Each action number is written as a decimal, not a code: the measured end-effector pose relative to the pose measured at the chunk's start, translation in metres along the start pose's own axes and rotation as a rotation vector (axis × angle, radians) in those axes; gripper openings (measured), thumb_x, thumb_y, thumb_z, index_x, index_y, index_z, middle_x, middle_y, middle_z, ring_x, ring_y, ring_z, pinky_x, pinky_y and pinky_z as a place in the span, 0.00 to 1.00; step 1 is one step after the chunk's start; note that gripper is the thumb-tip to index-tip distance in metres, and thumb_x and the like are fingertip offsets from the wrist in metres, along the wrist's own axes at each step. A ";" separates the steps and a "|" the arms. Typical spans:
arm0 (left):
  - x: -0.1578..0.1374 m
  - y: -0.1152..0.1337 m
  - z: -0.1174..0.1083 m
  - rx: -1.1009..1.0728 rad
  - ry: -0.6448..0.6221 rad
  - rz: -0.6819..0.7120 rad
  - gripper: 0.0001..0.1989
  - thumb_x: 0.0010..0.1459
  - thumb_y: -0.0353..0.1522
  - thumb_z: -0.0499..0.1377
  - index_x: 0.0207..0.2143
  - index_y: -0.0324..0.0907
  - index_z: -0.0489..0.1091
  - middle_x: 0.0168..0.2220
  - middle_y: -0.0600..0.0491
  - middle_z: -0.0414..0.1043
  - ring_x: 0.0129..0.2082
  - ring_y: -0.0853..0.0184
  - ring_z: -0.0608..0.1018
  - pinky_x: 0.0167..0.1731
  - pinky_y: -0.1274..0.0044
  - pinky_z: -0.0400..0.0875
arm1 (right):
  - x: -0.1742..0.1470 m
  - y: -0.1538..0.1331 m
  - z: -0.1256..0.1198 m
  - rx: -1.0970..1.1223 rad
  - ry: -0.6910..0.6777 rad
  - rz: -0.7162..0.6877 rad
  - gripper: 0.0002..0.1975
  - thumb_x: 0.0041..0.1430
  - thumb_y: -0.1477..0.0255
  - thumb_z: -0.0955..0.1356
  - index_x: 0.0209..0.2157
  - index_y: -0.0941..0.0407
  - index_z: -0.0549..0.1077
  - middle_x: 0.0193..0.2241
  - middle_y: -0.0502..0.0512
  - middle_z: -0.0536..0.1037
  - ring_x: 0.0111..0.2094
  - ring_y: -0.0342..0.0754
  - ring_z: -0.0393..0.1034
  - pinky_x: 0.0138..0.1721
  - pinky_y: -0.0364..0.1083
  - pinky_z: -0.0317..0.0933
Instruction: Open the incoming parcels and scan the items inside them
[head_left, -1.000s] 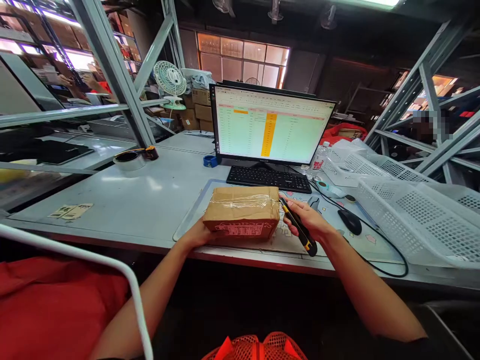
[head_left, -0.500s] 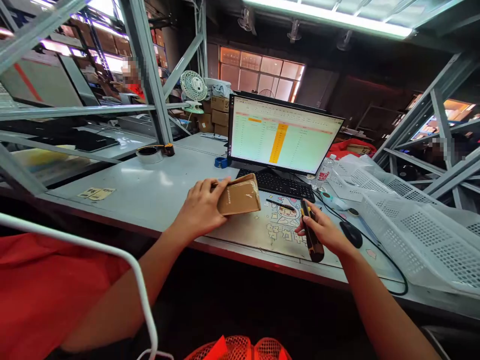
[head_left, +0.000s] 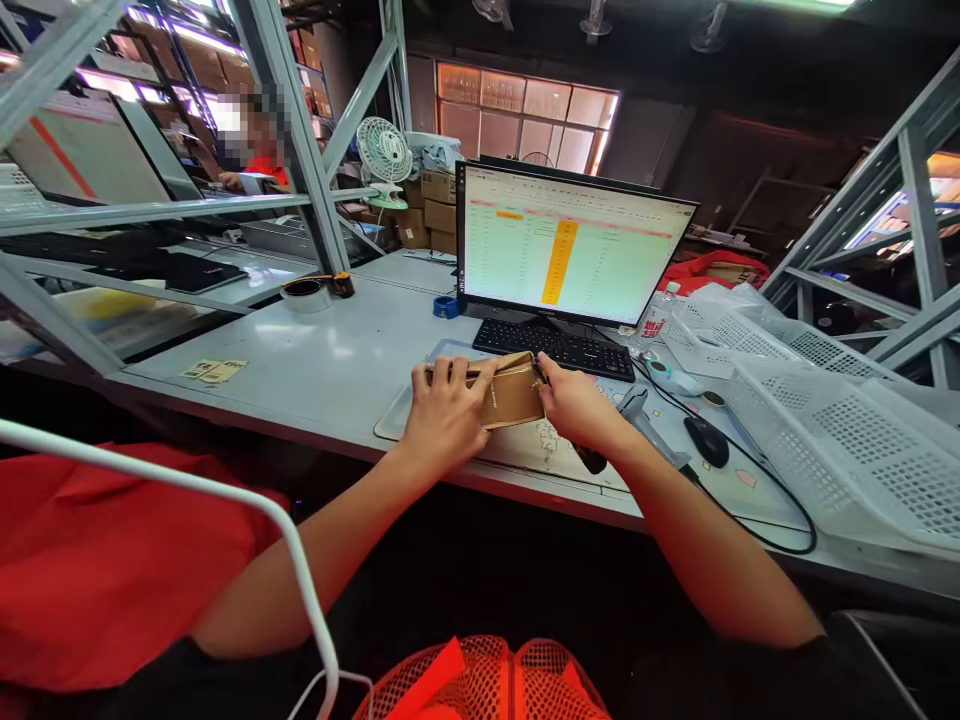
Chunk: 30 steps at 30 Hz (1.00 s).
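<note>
A small brown cardboard box is held over the front of the desk, slightly tilted. My left hand is closed around its left part, fingers over the top and side. My right hand grips a black-and-yellow utility knife at the box's right end. Most of the knife is hidden by the hand; its dark butt shows below the palm. I cannot make out the blade or how deep it sits. Beneath both hands lies a printed desk mat.
Behind the box are a keyboard and a monitor. A grey handheld scanner and a mouse lie right of my forearm, beside white perforated baskets. Tape rolls sit left. A person is beyond the frame.
My right hand has brought the utility knife left and up to the box's right end. The box and my left hand have shifted slightly right. The grey scanner now shows behind my right forearm.
</note>
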<state>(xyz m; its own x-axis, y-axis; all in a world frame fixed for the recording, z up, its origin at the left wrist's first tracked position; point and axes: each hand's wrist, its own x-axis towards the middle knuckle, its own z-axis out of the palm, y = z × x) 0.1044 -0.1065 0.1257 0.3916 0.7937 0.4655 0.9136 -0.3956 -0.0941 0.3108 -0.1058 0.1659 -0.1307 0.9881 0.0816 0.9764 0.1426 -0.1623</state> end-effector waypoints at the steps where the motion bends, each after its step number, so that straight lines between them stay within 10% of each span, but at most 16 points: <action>1: -0.001 0.000 0.001 -0.002 0.004 0.002 0.43 0.55 0.36 0.68 0.73 0.43 0.63 0.60 0.34 0.67 0.58 0.40 0.67 0.57 0.53 0.60 | -0.002 -0.004 0.002 -0.044 -0.006 0.015 0.34 0.75 0.74 0.58 0.78 0.64 0.49 0.56 0.75 0.79 0.54 0.63 0.78 0.53 0.54 0.69; 14: -0.010 -0.041 0.007 -0.189 0.101 -0.063 0.43 0.53 0.38 0.71 0.70 0.46 0.66 0.55 0.39 0.69 0.56 0.43 0.70 0.58 0.54 0.66 | -0.069 -0.001 0.016 0.042 -0.085 0.019 0.32 0.76 0.71 0.57 0.78 0.57 0.53 0.48 0.68 0.84 0.48 0.62 0.81 0.50 0.55 0.71; 22: -0.019 -0.090 0.038 -0.910 0.115 0.000 0.46 0.51 0.43 0.74 0.70 0.49 0.63 0.63 0.45 0.68 0.64 0.51 0.73 0.66 0.60 0.68 | -0.006 0.024 -0.031 0.202 0.118 -0.542 0.26 0.76 0.70 0.62 0.71 0.45 0.67 0.65 0.52 0.76 0.61 0.53 0.75 0.59 0.49 0.68; 30: -0.020 -0.112 0.070 -1.116 0.051 -0.100 0.50 0.49 0.48 0.75 0.72 0.46 0.64 0.66 0.43 0.67 0.68 0.48 0.70 0.70 0.61 0.65 | 0.035 -0.023 -0.021 -0.080 0.073 -0.573 0.34 0.71 0.72 0.67 0.75 0.40 0.61 0.67 0.57 0.74 0.53 0.58 0.80 0.47 0.47 0.69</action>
<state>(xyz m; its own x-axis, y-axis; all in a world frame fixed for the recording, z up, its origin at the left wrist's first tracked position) 0.0019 -0.0454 0.0650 0.2936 0.8355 0.4645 0.3205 -0.5438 0.7756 0.2879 -0.0754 0.1935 -0.6328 0.7474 0.2024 0.7635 0.6458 0.0024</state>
